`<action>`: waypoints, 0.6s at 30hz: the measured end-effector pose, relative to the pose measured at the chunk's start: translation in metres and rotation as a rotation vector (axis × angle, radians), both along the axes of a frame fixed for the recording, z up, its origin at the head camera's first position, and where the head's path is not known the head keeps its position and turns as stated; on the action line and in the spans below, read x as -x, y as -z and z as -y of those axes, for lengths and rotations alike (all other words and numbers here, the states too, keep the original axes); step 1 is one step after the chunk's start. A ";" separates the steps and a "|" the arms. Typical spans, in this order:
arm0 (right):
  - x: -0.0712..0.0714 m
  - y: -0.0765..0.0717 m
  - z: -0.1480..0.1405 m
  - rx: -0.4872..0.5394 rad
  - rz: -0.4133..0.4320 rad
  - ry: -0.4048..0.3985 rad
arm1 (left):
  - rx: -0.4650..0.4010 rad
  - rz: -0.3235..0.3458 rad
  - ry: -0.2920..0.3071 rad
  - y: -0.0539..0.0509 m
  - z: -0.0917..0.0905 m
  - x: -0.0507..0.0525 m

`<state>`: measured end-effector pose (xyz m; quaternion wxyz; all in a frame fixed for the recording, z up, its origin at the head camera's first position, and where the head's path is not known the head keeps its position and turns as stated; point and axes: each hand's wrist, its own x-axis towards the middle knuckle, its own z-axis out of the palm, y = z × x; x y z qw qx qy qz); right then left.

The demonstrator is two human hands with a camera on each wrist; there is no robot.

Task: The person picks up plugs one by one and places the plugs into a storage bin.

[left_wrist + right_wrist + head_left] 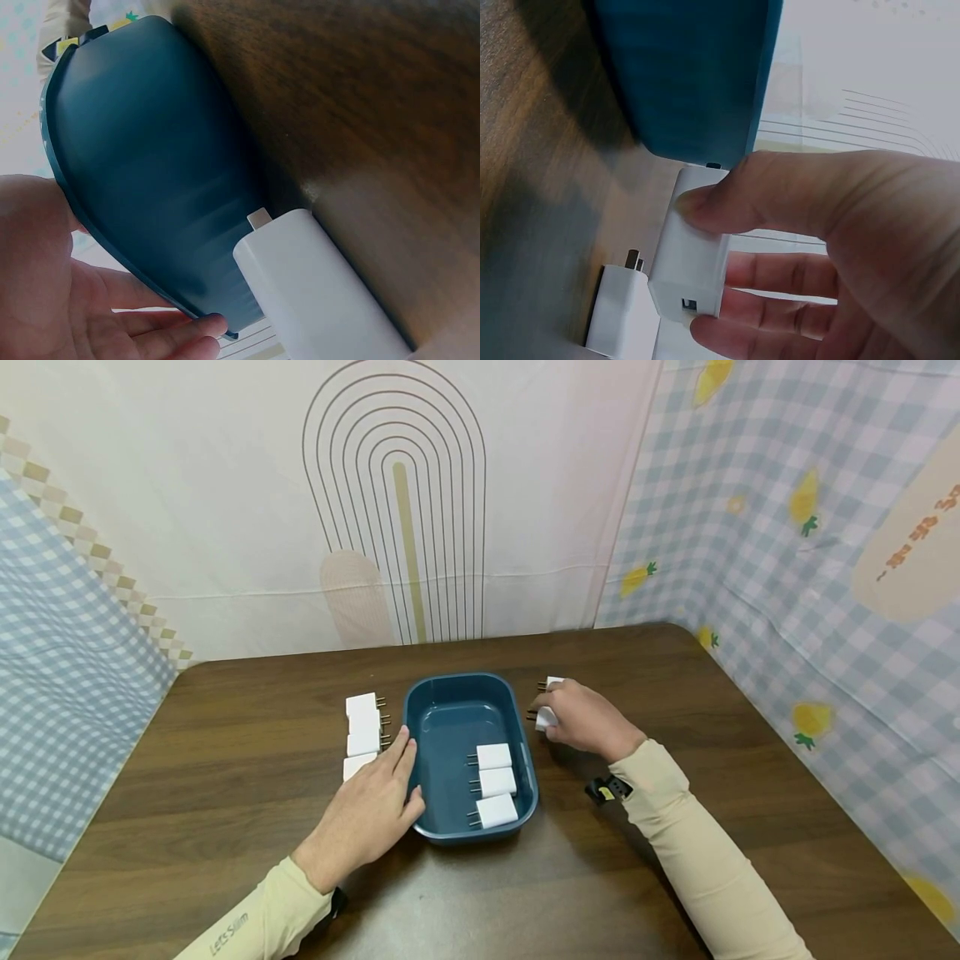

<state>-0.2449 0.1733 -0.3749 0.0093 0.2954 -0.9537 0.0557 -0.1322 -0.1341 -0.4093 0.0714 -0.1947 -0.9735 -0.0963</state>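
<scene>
A white USB charger plug point(694, 247) is pinched between the thumb and fingers of my right hand point(588, 718), just right of the blue tray point(528, 756). Its USB port shows in the right wrist view, and its prongs point toward the tray. Another charger plug point(619, 307) lies on the table beside it, partly covered by the hand in the head view. My left hand point(367, 806) rests on the tray's left rim with its fingers extended. Inside the tray, 3 white charger plugs point(496, 782) lie in a column along the right side, prongs facing left.
Left of the tray, several white charger plugs point(363, 742) stand in a column on the brown wooden table point(247, 760), prongs facing right; my left hand partly overlaps the nearest. A patterned cloth point(540, 510) hangs behind the table's far edge.
</scene>
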 end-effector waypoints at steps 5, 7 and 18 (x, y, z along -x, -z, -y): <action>-0.002 -0.003 0.001 0.035 0.000 0.018 | 0.002 0.000 0.001 0.000 0.000 0.000; -0.003 -0.004 0.002 0.043 0.000 0.032 | 0.002 0.000 0.002 0.000 0.000 0.000; -0.008 -0.012 0.006 0.051 0.001 0.076 | -0.001 -0.004 0.001 0.000 0.001 0.000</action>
